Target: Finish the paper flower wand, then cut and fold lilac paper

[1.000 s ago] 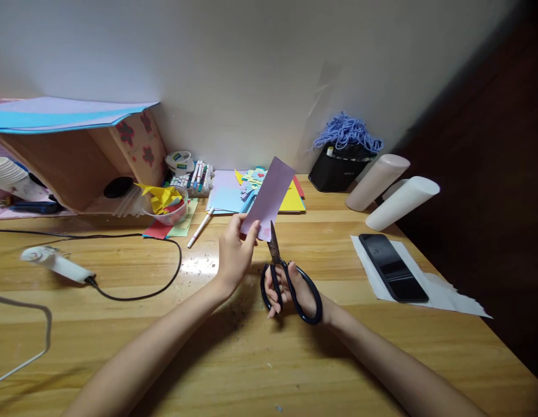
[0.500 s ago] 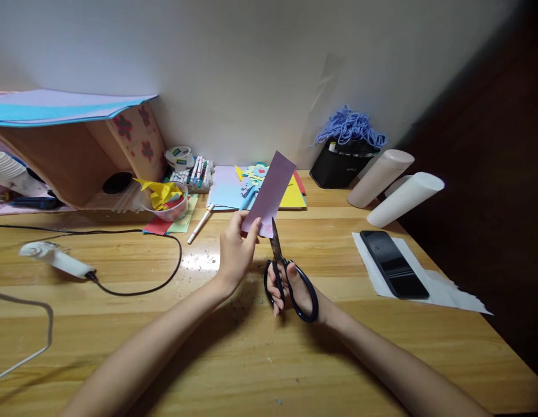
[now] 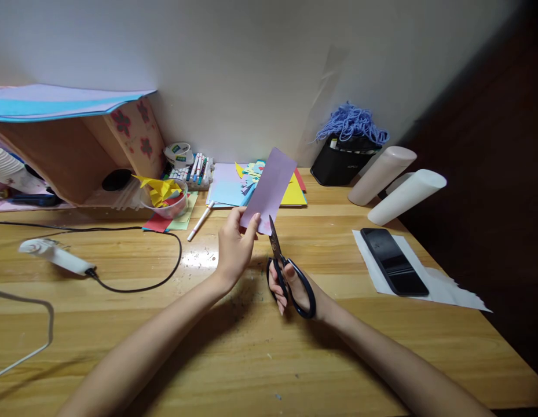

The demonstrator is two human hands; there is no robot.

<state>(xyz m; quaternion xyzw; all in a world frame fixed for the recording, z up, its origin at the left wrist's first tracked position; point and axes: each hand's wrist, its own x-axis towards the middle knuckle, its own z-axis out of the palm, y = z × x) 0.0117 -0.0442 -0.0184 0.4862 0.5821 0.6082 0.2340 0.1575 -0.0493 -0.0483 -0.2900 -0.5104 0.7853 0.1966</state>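
Now I see the left hand (image 3: 234, 244) pinching the bottom end of a long purple paper (image 3: 271, 188), with the thumb on its front. The paper is tilted, held up above the wooden table (image 3: 234, 365). Just below the paper, the right hand (image 3: 299, 288) is gripping big scissors (image 3: 276, 248) by their black handles. Their tip is right by the paper's bottom corner, but I can't tell if it touches. Behind the paper are colored sheets (image 3: 223, 195). Right of the paper lies a black phone (image 3: 394, 262).
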